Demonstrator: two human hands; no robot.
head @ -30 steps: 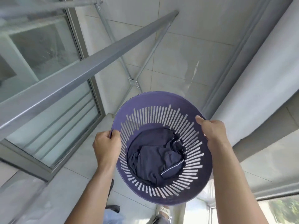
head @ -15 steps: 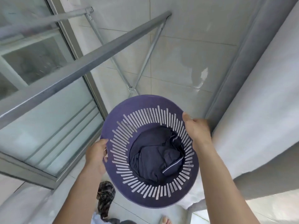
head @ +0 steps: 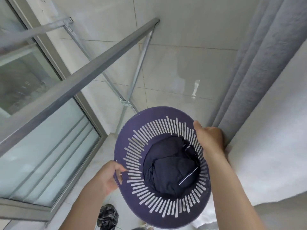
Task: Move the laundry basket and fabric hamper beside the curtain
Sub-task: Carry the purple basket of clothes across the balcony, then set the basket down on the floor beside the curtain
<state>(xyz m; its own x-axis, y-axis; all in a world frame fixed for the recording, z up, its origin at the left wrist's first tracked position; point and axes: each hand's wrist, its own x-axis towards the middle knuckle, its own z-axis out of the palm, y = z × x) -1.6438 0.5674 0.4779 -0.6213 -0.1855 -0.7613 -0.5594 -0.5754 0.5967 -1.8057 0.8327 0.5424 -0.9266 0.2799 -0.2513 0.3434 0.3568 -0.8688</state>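
Note:
I look straight down into a round purple laundry basket (head: 142,123) with slotted walls, held above the tiled floor. Dark navy clothes (head: 171,171) lie in its bottom. My left hand (head: 110,175) grips the rim at the basket's left handle hole. My right hand (head: 210,141) grips the right rim, its back touching the grey curtain (head: 249,80) that hangs down the right side. A white curtain layer (head: 274,138) hangs next to the grey one. No fabric hamper is in view.
A metal drying rack bar (head: 86,77) runs diagonally across the upper left, its legs (head: 124,102) meeting on the floor ahead of the basket. A glass sliding window (head: 41,138) fills the left. A dark crumpled cloth (head: 107,216) lies on the pale tiles by my feet.
The basket has travelled right and forward toward the curtain. My right hand now touches the grey folds, and my left hand has shifted lower on the rim.

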